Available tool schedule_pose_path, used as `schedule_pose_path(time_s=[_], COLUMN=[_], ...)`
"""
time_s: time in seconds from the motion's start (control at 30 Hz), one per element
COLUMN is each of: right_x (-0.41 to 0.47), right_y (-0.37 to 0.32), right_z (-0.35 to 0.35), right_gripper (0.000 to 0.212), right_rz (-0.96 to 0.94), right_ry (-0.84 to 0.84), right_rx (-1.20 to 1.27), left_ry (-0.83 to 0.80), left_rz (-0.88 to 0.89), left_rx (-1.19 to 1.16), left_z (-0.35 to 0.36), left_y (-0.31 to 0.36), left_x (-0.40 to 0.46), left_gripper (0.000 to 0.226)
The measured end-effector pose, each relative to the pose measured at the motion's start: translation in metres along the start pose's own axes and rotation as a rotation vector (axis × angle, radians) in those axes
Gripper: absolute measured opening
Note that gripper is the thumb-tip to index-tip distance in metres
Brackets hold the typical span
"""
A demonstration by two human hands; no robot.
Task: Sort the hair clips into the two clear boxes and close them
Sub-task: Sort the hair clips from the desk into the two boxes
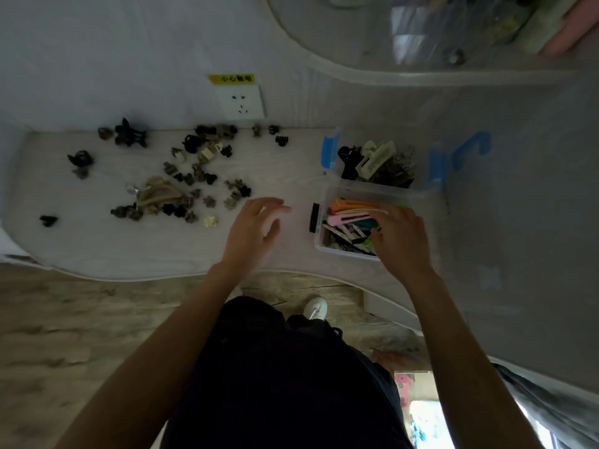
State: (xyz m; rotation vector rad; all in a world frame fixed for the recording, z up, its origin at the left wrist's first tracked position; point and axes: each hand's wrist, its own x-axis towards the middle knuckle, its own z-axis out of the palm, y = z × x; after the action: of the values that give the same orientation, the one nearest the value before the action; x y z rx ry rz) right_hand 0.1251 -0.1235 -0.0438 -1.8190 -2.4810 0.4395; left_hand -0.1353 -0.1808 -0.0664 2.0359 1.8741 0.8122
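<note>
Two clear boxes stand at the right of the white table. The near box (327,192) holds flat coloured clips (351,213) and has a black latch. The far box (329,150), with blue latches, holds claw clips (377,162). Many small black, brown and cream claw clips (194,176) lie scattered on the table to the left. My left hand (251,231) hovers above the table with fingers spread and nothing in it. My right hand (402,238) rests on the near box's right side, its fingers among the flat clips; whether it pinches one is hidden.
A wall socket (241,102) with a yellow label sits behind the table (97,241). A large clear cover (421,43) curves over the upper right. The table's wavy front edge runs just below my hands, with wooden floor beneath.
</note>
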Motion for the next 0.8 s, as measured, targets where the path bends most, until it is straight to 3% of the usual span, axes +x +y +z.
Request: schedule_pose_path(time_s=[0.17,0.3,0.43,0.63,0.8], right_x=[0.006,0.023,0.045,0.068,0.100], right_y=[-0.067,-0.148,-0.224,-0.290,-0.339], right_z=[0.000,0.030,0.067,0.091,0.107], right_gripper=[0.030,0.039,0.056,0.053,0.061], right_rz=[-0.200,-0.320,-0.387,-0.508,-0.466], right_ry=[0.148,-0.046,-0.291,-0.237,-0.183], right_rx=[0.249,0.345,0.179,0.135,0.118], left_ry=[0.116,0.155,0.176,0.329,0.227], left_rz=[-0.292,-0.621,-0.886,-1.033,-1.064], left_rx=[0.067,0.145,0.172,0.158,0.059], left_z=[-0.039,-0.076,-0.116,-0.151,-0.172], left_y=[-0.054,-0.109,-0.179,-0.239,-0.291], left_x=[-0.039,-0.069,-0.100,-0.117,-0.104], left_gripper=[0.029,0.045,0.067,0.081,0.087])
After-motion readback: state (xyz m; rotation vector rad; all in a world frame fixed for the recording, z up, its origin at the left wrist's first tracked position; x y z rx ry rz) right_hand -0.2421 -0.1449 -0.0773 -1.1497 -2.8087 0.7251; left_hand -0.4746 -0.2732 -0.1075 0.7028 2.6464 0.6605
